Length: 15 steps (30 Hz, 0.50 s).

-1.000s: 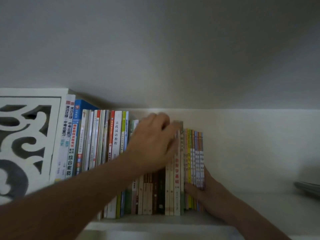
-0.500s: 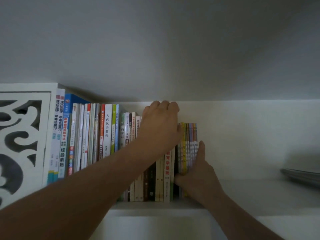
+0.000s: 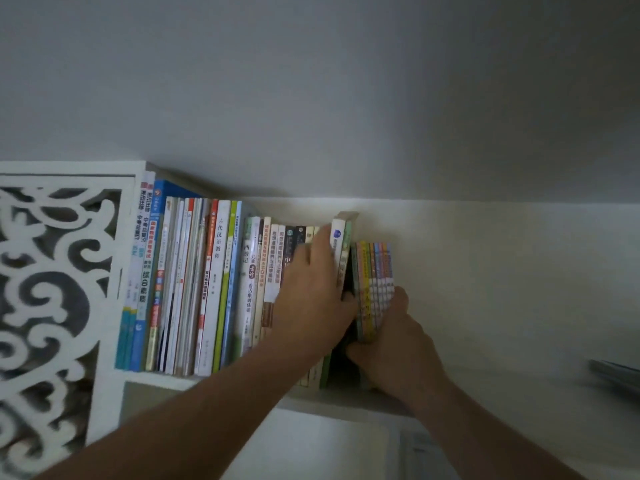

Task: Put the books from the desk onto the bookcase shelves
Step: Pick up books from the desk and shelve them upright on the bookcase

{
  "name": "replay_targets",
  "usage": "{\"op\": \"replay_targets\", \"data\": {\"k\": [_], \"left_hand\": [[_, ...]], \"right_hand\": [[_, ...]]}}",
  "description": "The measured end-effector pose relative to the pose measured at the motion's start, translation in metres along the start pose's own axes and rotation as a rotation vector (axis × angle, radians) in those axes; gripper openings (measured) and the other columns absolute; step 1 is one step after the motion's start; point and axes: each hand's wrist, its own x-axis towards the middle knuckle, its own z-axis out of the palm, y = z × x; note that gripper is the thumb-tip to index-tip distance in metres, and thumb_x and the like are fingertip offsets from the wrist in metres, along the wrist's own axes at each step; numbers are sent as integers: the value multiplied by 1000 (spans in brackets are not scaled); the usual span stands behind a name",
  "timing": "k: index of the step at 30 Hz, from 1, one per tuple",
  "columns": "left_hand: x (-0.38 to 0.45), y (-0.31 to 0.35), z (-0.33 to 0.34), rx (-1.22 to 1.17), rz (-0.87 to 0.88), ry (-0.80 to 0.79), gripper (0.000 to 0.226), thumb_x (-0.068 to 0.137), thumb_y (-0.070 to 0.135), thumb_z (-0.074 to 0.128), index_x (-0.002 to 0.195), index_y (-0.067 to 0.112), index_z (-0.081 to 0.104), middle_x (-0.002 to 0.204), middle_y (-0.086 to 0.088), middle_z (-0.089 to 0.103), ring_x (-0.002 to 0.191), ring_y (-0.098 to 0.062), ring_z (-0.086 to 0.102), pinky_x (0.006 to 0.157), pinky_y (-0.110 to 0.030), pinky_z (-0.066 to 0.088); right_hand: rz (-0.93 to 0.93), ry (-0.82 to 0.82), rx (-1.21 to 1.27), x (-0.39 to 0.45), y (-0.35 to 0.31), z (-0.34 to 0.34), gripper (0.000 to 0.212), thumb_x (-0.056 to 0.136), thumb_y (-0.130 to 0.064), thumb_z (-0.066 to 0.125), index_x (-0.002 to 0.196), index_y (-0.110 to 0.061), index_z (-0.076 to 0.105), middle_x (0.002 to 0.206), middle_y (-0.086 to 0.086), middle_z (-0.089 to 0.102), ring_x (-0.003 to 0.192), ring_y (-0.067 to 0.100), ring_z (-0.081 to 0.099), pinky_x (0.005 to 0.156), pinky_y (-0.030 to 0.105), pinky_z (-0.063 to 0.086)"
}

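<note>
1. A set of thin colourful books stands upright on the bookcase shelf, at the right end of the row of books.
2. The right hand grasps this set low down: the thumb lies on its right side and the fingers curl round its near bottom edge.
3. Just left of the set stand a white-spined book and a green-spined book, both taller than their neighbours and tilted slightly.
4. The left hand lies against the book spines with its fingers reaching up beside the white-spined book; it appears to press rather than clench, though the fingertips are hard to make out.
5. A dark gap shows between the two hands, at the foot of the books.
6. The row runs left to the shelf's left end, where a white carved panel closes the bookcase.
7. Near the shelf's right edge lies a blurred grey object, well apart from the books.
8. A pale wall rises above the shelf.
</note>
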Motion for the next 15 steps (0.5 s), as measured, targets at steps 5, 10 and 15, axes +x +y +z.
{"op": "replay_targets", "data": {"k": [5,10,15], "left_hand": [[-13,0,19,320,33,45,36,91,29,70,117,24,45,116,5,51,96,-10,48,77,-22,39],[-14,11,-15,66,-136,-101,38,91,29,75,107,30,40,110,5,54,96,-14,60,70,-27,57],[-32,13,-83,-121,-242,-103,32,94,20,73,107,33,46,105,10,63,96,-12,67,63,-25,60]], "right_hand": [[-30,-38,18,-3,7,-17,92,73,-48,85,137,-37,20,124,-6,61,100,19,67,81,40,62],[-49,-20,24,-4,33,-53,101,71,-43,86,145,-37,18,125,-2,64,94,21,68,80,45,62],[-62,-108,146,-6,45,-68,133,85,-36,87,161,-42,-22,154,-14,43,125,9,52,112,34,43]]}}
